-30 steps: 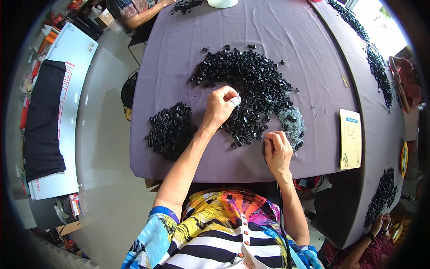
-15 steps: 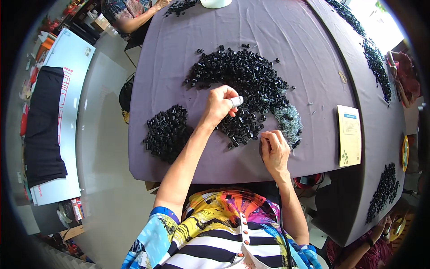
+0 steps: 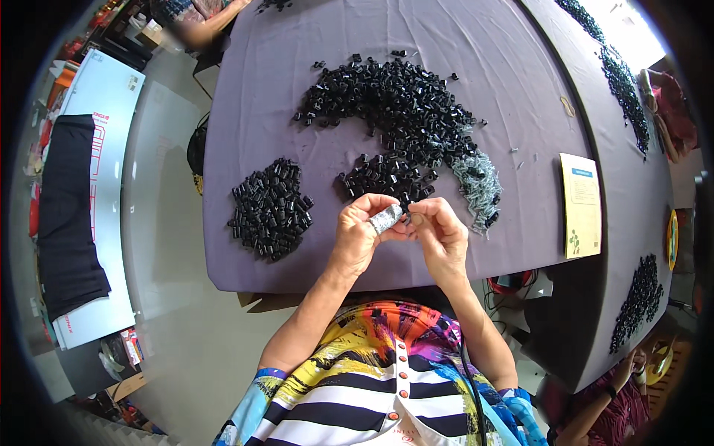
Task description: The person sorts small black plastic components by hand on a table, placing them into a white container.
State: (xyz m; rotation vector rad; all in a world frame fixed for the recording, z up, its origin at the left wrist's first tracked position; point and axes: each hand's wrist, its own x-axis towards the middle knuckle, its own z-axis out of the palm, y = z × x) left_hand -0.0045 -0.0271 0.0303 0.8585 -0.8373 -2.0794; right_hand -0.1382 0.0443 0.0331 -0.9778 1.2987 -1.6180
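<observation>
My left hand (image 3: 358, 236) and my right hand (image 3: 445, 239) meet over the table's near side. Between their fingertips is a small black plastic piece (image 3: 405, 207), pinched by the left hand, whose finger has a grey-white wrap (image 3: 386, 218) around it. The right thumb and fingers press together against that piece; whatever else they hold is too small to make out. Just beyond lies a large curved heap of black plastic pieces (image 3: 401, 104). A pile of thin pale grey pin-like pieces (image 3: 478, 186) touches its right end. Farther left sits a separate black pile (image 3: 269, 212).
The purple-grey tablecloth (image 3: 520, 215) bears a yellowish booklet (image 3: 580, 204) and a rubber band (image 3: 568, 106) on the right. Along the second table lie more black pieces (image 3: 638, 305). People sit at the far left, far right and lower right. A white chest (image 3: 111, 171) stands left.
My left hand has come back from the large heap toward me and joined the right hand. The right hand has moved slightly left, and a black piece is now between their fingertips.
</observation>
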